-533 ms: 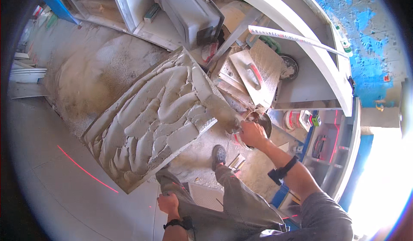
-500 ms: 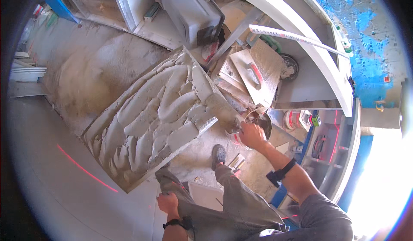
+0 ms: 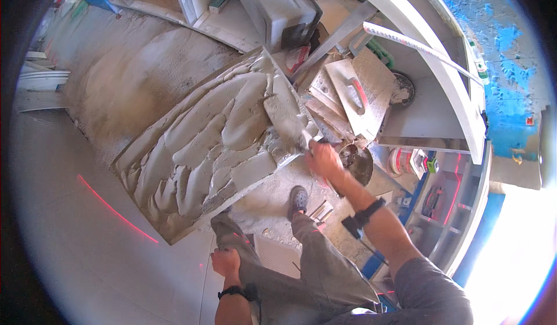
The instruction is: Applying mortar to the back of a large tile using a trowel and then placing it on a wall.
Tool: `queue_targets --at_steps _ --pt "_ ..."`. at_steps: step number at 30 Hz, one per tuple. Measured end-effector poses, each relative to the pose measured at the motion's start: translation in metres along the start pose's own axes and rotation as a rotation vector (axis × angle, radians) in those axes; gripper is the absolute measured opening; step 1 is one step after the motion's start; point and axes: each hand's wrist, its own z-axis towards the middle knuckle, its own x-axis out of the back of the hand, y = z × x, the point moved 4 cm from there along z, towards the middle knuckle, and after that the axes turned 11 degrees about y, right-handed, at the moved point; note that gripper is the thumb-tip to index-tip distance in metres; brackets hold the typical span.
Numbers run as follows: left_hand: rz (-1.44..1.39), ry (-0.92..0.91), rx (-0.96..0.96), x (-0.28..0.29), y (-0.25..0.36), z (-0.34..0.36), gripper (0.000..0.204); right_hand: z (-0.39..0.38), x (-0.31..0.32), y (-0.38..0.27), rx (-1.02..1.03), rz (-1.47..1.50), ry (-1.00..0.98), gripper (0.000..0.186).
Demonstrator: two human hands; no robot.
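Compared with half a second ago, your right hand (image 3: pixel 326 159) is sitting farther left, closer to the slab, so more of the bucket beside it is showing. Its fingers are closing around the handle of a flat, mortar-smeared hand trowel (image 3: pixel 304 140), which is lying over the slab's right corner; blur is hiding its blade edges. Your left hand (image 3: pixel 225 262) is still resting against your left trouser leg, fingers curled in; you cannot tell whether they are holding anything.

The large rectangular slab (image 3: pixel 191 226) is lying before you, carrying ridged, wet grey mortar (image 3: pixel 191 145). Dusty grey floor (image 3: pixel 133 87) is spreading beyond it, and a red laser line (image 3: pixel 116 209) is crossing the smooth pale surface at left. At upper right, a pale rectangular float with a red handle (image 3: pixel 342 87) is resting on stacked boards, and blue paint is flaking over the grey wall (image 3: pixel 502 64).

Just right of your right hand, a round metal bucket (image 3: pixel 362 165) is holding grey-brown residue. A red-and-white round tub (image 3: pixel 399 161) is standing near it, and a dark round pan (image 3: pixel 411 89) is holding something pale and crusted.
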Motion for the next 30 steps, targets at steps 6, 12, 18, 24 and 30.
queue_targets --at_steps 6,12,18,24,30 --pt "0.013 -0.016 0.044 0.009 -0.018 0.008 0.04 -0.023 0.006 -0.023 0.292 -0.121 -0.319 0.027" --pt "-0.042 0.013 0.084 0.011 -0.006 0.012 0.042 -0.11 -0.057 0.0 -0.017 -0.161 0.003 0.026" --pt "-0.051 0.024 0.101 0.005 -0.021 0.007 0.043 -0.167 -0.091 -0.178 0.133 -0.017 -0.525 0.024" --pt "-0.059 -0.013 0.109 0.008 -0.026 0.001 0.043 -0.169 -0.078 -0.104 0.078 -0.152 -0.258 0.023" --pt "-0.029 0.009 0.138 0.0 -0.021 -0.005 0.041 -0.193 -0.107 -0.085 -0.059 0.05 0.074 0.023"
